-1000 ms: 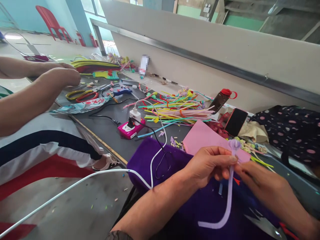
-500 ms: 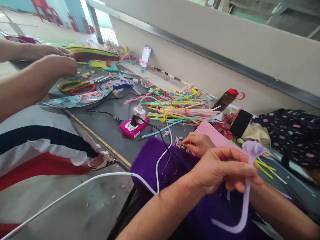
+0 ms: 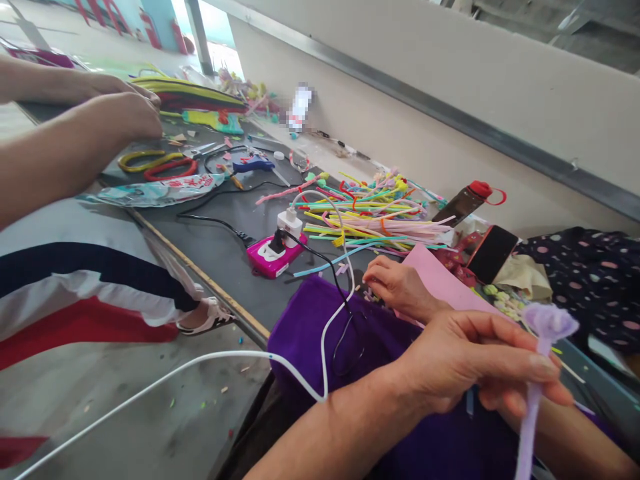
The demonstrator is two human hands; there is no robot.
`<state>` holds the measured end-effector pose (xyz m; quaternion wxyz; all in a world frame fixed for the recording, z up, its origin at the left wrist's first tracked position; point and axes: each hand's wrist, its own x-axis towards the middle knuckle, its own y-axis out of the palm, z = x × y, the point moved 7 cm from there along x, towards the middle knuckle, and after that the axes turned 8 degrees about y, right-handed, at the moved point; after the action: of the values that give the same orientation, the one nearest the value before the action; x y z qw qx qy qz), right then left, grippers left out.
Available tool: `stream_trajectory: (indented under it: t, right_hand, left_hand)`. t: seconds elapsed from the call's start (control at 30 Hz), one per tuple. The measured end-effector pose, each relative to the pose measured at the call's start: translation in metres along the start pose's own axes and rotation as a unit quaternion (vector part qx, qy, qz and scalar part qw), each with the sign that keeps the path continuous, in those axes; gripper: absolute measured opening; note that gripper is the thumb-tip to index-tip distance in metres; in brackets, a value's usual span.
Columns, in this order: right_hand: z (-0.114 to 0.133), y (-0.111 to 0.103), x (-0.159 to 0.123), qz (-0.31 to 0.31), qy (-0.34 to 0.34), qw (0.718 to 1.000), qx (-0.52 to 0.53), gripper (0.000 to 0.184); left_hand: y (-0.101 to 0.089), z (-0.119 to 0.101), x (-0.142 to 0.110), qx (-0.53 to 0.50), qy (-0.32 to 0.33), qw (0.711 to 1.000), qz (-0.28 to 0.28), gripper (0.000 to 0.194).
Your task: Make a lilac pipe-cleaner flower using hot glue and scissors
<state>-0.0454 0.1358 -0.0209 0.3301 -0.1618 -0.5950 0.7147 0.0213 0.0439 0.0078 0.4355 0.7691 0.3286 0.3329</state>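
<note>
My left hand (image 3: 480, 360), at the right, pinches a lilac pipe cleaner (image 3: 531, 420) just below its coiled, flower-like head (image 3: 550, 321). Its stem hangs down past the bottom edge of the picture. Crossing behind it, my right hand (image 3: 400, 283) is over the table's near edge, its fingers curled together. Small cut pipe cleaner bits (image 3: 369, 295) lie beside its fingertips; whatever those fingers hold is too small to make out. A purple cloth (image 3: 310, 320) is spread beneath both arms, and a pink sheet (image 3: 440, 277) lies behind the right hand.
Bundled pipe cleaners (image 3: 375, 227), a magenta power strip (image 3: 275, 257), and a white cable (image 3: 200, 363) crossing to my left forearm. Phone (image 3: 493, 253) and bottle (image 3: 463, 203) stand at the back right. Another person's hands (image 3: 125, 110) work at the left near scissors (image 3: 170, 167).
My left hand has moved right and slightly down with the lilac pipe cleaner, whose bent lower end has left the picture. My right hand's fingers have risen off the cut bits. The view has shifted slightly.
</note>
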Motion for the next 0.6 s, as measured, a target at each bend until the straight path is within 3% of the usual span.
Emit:
stream_trajectory:
  t: [0.17,0.33,0.5,0.6]
  right_hand:
    - [-0.018,-0.014,-0.009,-0.038,0.069,0.985,0.155,0.011]
    - [-0.039,-0.010,-0.021,-0.035,0.156,0.941,0.297,0.024]
    - [-0.040,-0.012,-0.027,-0.036,0.178,0.936,0.301,0.020]
    - [-0.039,-0.024,-0.036,-0.056,0.197,0.936,0.287,0.014]
  left_hand:
    - [-0.002,-0.004,0.003,0.027,0.015,0.999,-0.021,0.026]
    - [-0.005,-0.005,0.004,0.055,0.017,0.997,-0.045,0.022]
    - [-0.007,-0.003,0.006,0.078,0.019,0.996,-0.035,0.017]
    - [-0.010,-0.002,0.008,0.083,0.027,0.995,-0.052,0.017]
